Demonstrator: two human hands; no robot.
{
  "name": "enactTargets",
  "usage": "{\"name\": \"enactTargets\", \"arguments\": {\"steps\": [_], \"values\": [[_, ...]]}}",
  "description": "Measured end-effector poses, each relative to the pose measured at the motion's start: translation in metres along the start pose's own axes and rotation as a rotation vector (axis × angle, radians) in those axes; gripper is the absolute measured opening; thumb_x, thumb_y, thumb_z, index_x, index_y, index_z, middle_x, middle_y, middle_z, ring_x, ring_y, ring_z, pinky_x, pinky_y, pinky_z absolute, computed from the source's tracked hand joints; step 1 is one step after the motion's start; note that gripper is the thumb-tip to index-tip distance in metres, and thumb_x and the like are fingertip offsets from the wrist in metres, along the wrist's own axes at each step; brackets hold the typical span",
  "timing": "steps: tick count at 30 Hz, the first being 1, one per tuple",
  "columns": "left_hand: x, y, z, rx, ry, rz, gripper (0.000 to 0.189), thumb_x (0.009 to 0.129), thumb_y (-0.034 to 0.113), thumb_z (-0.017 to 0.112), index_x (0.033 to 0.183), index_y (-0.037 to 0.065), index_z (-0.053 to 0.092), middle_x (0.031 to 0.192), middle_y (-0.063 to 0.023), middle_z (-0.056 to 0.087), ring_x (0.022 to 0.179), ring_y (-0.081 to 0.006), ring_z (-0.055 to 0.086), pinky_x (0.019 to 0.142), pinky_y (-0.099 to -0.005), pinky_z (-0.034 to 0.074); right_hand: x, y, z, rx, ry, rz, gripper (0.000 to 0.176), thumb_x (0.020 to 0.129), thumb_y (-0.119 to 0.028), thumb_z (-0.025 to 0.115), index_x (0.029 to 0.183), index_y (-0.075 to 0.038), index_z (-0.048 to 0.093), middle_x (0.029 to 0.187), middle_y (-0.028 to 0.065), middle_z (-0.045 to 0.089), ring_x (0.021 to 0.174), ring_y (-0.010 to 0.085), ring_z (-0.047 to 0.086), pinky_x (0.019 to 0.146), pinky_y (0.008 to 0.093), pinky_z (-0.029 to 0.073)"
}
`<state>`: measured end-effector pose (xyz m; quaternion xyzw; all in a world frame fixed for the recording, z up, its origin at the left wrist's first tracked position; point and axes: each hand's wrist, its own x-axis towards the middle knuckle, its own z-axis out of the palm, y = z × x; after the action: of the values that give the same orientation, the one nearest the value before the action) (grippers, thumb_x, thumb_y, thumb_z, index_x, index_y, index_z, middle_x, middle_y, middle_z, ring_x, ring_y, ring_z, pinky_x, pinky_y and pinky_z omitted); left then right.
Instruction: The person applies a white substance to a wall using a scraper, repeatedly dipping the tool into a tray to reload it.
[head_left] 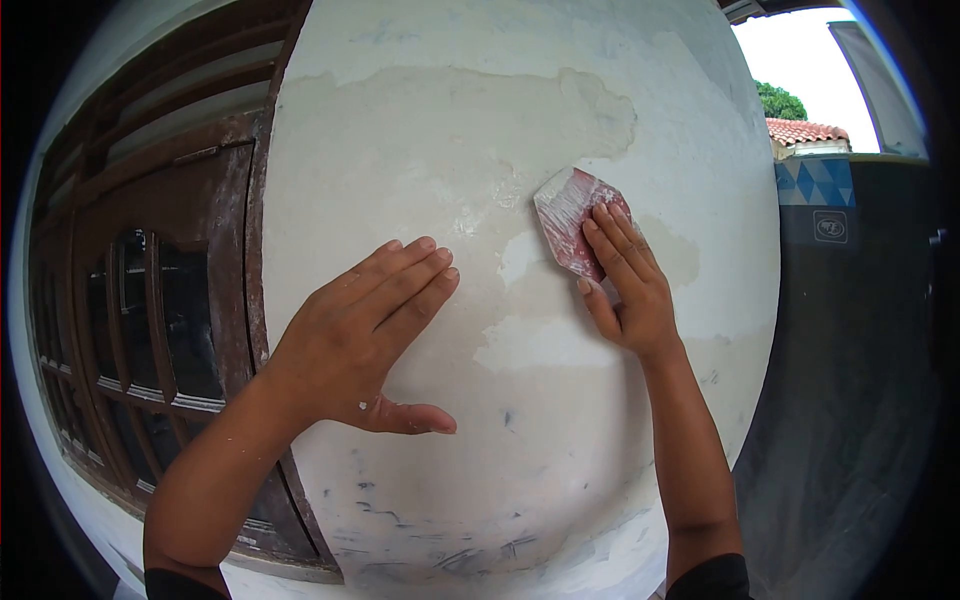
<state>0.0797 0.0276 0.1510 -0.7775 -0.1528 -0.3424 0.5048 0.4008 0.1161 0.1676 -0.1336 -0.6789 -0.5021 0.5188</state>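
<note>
A white and beige patched wall (430, 180) fills the middle of the view. My right hand (627, 270) presses a reddish sheet (572, 215), coated with white dust and with cut corners, against the wall; its fingers lie over the sheet's right part, and the thumb is at its lower edge. Left of it, my left hand (370, 335) is raised in front of the wall, fingers stretched out and thumb apart, holding nothing. Whether its fingertips touch the wall is unclear. Small white specks mark its thumb and forearm.
On the left stands a brown wooden door (140, 300) with dark glass panes, its frame bordering the wall. A dark panel (850, 370) with a blue patterned strip is at the right. Beyond it are a red tiled roof (805, 131) and a tree (780, 102).
</note>
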Motion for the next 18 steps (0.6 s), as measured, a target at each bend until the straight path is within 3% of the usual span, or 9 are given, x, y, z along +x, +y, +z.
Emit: {"name": "enactTargets", "arguments": {"steps": [4, 10, 12, 18], "values": [[0.003, 0.003, 0.007, -0.019, -0.014, -0.011, 0.108, 0.066, 0.08, 0.07, 0.133, -0.004, 0.054, 0.133, -0.0208, 0.058, 0.128, -0.038, 0.054, 0.11, -0.0501, 0.042, 0.026, -0.006, 0.008, 0.01, -0.056, -0.006, 0.052, 0.082, -0.014, 0.069, 0.132, -0.003, 0.061, 0.141, 0.0155, 0.057, 0.135, 0.0327, 0.05, 0.111, 0.0449, 0.04], [-0.002, 0.003, -0.002, -0.003, -0.039, -0.014, 0.108, 0.067, 0.081, 0.068, 0.132, -0.005, 0.054, 0.133, -0.0208, 0.058, 0.128, -0.0378, 0.054, 0.11, -0.0496, 0.042, -0.007, 0.004, 0.001, -0.03, -0.011, 0.024, 0.053, 0.081, -0.014, 0.07, 0.132, -0.004, 0.061, 0.14, 0.0156, 0.057, 0.134, 0.0329, 0.051, 0.111, 0.0437, 0.041], [0.0, 0.001, -0.002, 0.015, -0.016, -0.007, 0.101, 0.07, 0.077, 0.069, 0.125, -0.006, 0.059, 0.128, -0.022, 0.061, 0.125, -0.0368, 0.057, 0.109, -0.0468, 0.044, 0.001, 0.004, 0.001, -0.043, -0.002, 0.023, 0.053, 0.081, -0.014, 0.07, 0.132, -0.004, 0.061, 0.141, 0.0155, 0.057, 0.134, 0.0327, 0.051, 0.111, 0.043, 0.041], [0.003, 0.002, 0.002, 0.005, -0.012, -0.003, 0.1, 0.07, 0.077, 0.07, 0.124, -0.006, 0.059, 0.128, -0.0222, 0.061, 0.124, -0.037, 0.057, 0.109, -0.0471, 0.044, 0.021, -0.01, 0.008, -0.024, -0.071, -0.019, 0.052, 0.083, -0.016, 0.069, 0.133, -0.004, 0.061, 0.141, 0.0154, 0.057, 0.134, 0.0328, 0.051, 0.11, 0.043, 0.042]]}}
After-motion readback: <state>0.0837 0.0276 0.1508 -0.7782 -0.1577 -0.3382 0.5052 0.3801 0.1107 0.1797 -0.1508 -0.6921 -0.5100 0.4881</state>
